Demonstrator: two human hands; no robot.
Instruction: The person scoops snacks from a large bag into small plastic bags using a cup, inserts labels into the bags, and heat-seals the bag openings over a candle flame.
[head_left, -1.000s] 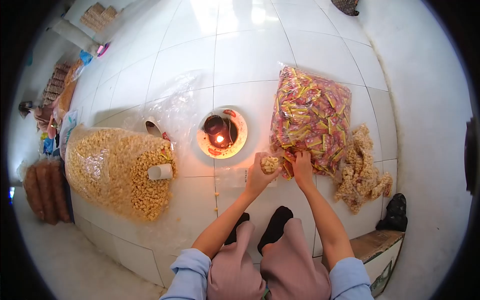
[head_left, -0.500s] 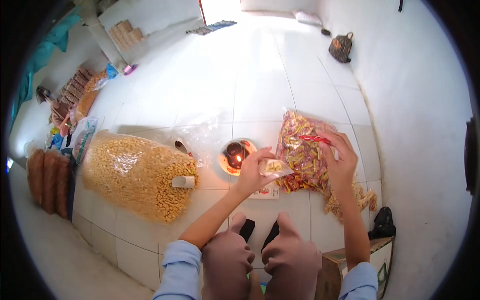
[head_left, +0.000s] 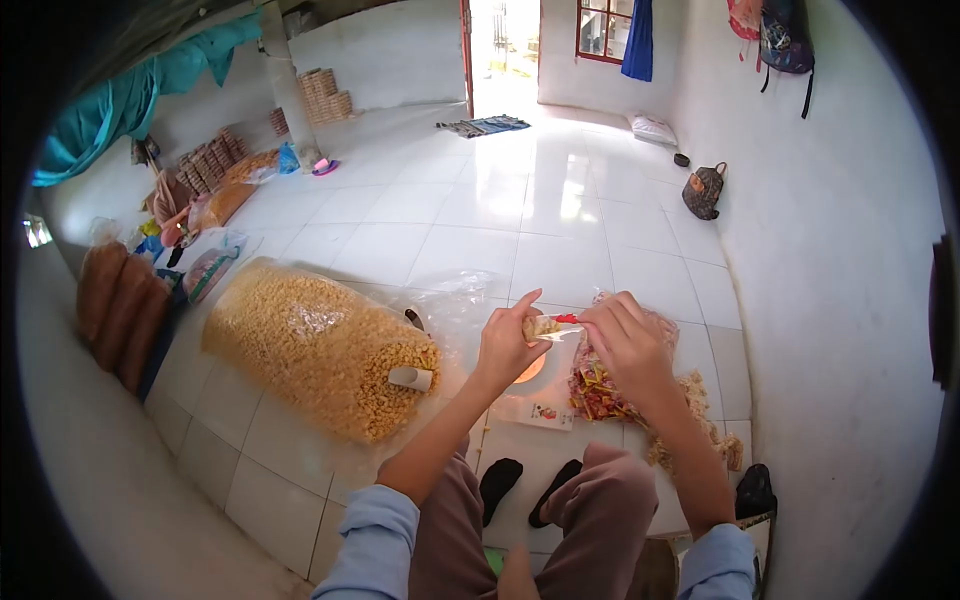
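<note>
My left hand point(head_left: 508, 348) is closed around a small clear plastic bag point(head_left: 541, 327) with pale snack pieces inside. A red sachet point(head_left: 567, 319) shows at the bag's mouth, next to the closed fingertips of my right hand point(head_left: 632, 345). How much of the sachet is inside the bag is hidden. Below my hands lies a large clear bag of red and yellow sachets point(head_left: 597, 395), partly covered by my right hand. Behind the small bag glows a flame-lit dish point(head_left: 532, 369), mostly hidden. A white printed packet point(head_left: 540, 412) lies on the floor.
To the left lies a big bag of yellow puffed snack point(head_left: 300, 345) with a white scoop point(head_left: 410, 378) at its mouth. Small filled packets point(head_left: 697, 410) are heaped at right. Another person point(head_left: 170, 205) sits far left. A patterned bag point(head_left: 704, 192) stands against the right wall.
My right hand has moved left, bringing the red sachet to the mouth of the small bag in my left hand. The view has tilted up, showing the doorway and window.
</note>
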